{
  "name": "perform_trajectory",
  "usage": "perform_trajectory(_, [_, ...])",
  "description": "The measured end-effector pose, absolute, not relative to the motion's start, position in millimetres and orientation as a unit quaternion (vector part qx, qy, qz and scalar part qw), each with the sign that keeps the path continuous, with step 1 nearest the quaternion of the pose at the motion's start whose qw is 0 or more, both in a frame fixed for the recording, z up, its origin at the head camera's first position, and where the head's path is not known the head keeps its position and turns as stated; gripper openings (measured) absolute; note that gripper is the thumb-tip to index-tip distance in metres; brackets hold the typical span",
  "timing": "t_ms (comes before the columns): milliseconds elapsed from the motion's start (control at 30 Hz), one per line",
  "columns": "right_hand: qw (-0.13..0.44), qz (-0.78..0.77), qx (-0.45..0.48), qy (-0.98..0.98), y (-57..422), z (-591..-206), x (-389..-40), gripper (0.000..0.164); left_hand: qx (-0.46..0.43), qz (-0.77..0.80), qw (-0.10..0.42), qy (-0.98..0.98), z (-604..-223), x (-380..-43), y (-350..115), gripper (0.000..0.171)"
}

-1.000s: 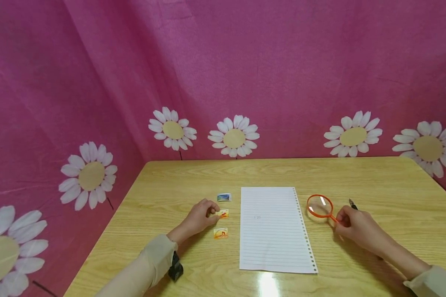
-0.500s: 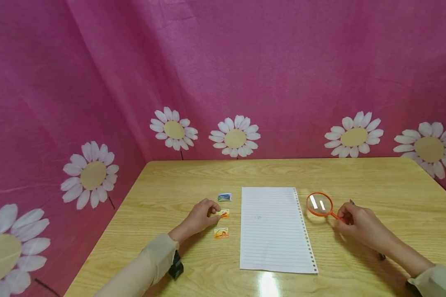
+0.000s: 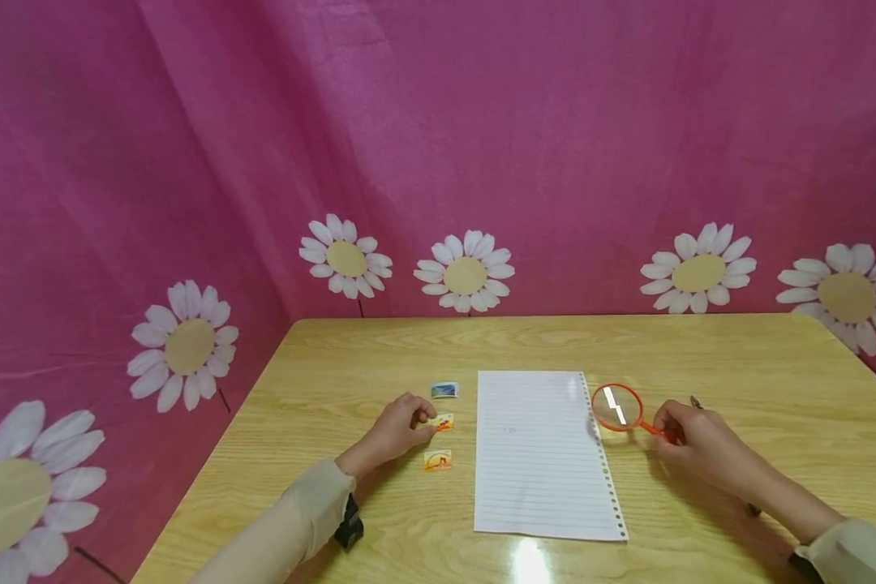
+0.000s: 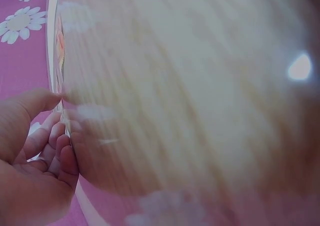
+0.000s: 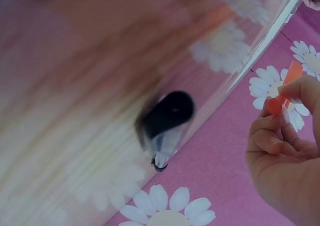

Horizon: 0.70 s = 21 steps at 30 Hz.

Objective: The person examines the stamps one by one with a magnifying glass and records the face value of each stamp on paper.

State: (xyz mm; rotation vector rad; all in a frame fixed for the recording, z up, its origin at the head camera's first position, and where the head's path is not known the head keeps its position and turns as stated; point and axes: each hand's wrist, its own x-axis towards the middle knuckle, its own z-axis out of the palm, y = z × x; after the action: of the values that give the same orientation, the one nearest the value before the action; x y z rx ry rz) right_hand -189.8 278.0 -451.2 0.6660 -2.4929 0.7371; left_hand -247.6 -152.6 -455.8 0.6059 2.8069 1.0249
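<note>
My left hand [image 3: 397, 428] is at the left edge of the middle postage stamp [image 3: 445, 422], yellow and red, its thumb and forefinger pinching that edge. A blue-green stamp [image 3: 444, 391] lies behind it and a yellow-orange stamp [image 3: 438, 461] in front. To the right, my right hand [image 3: 708, 446] grips the orange handle [image 5: 294, 72] of a magnifying glass [image 3: 617, 408] between thumb and fingers. Its round lens hangs over the holed right edge of a lined sheet of paper [image 3: 533, 487], which bears a small faint written mark.
Partly hidden beneath the right forearm, a dark pen [image 3: 695, 401] lies on the wooden table [image 3: 394, 345]; its black end [image 5: 169, 113] shows large in the right wrist view. A pink cloth [image 3: 555, 146] with white daisies stands behind and left of the table.
My right hand has brought the magnifying glass slightly leftward, from beside the paper to its right edge. The left hand keeps its place at the middle stamp.
</note>
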Motion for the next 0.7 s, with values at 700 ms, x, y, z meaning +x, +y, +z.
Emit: perform_trajectory(700, [0.206,0.256,0.273,-0.904,258.7,-445.1,-196.6,0.031,0.193,0.331,0.046,0.923,-453.6,-246.2,-152.1,0.012])
